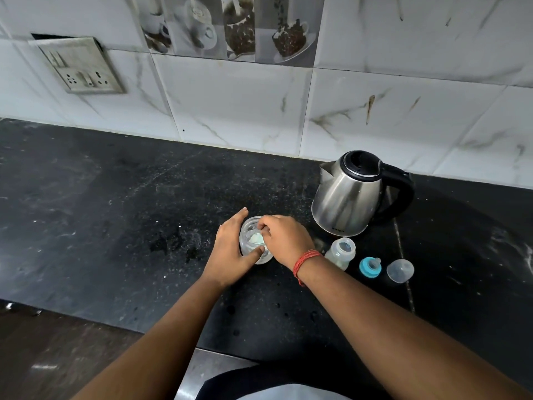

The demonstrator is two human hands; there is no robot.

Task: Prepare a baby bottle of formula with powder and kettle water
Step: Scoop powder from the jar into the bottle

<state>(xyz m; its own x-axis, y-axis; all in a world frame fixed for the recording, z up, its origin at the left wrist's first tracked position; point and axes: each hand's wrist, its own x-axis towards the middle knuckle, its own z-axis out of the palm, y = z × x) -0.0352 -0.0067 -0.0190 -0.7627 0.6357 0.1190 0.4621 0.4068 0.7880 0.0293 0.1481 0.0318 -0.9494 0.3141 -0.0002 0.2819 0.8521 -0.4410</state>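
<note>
Tabletop (115,226): black speckled stone, matte, with pale scuffs and a wet-looking smear left of centre. One seam line runs front to back near the right end.

One jar (253,241): clear glass, round, open-mouthed, standing near the middle of the tabletop. Pale powder sits inside; how much I cannot tell, as my hands cover most of it.

My left hand (230,252) wraps the jar's left side, thumb curled across its front wall. My right hand (284,241) is bunched over the jar mouth, fingertips pinching something pale at the rim, probably a scoop, though too little shows to confirm. One red thread band (305,265) circles my right wrist.

One kettle (350,197): brushed steel body, black lid and black handle, spout turned left, standing toward the back right of the tabletop, near the rear edge. Small lettering low on the body is unreadable.

One baby bottle (341,252): translucent plastic, uncapped, just in front of the kettle and beside my right wrist. To its right lie one blue screw ring with teat (370,266) and one clear domed cap (400,271), each apart from the other.

Behind the rear edge, glossy white marble-pattern wall tiles (245,96) and one metal switch plate (80,64) at the upper left.
</note>
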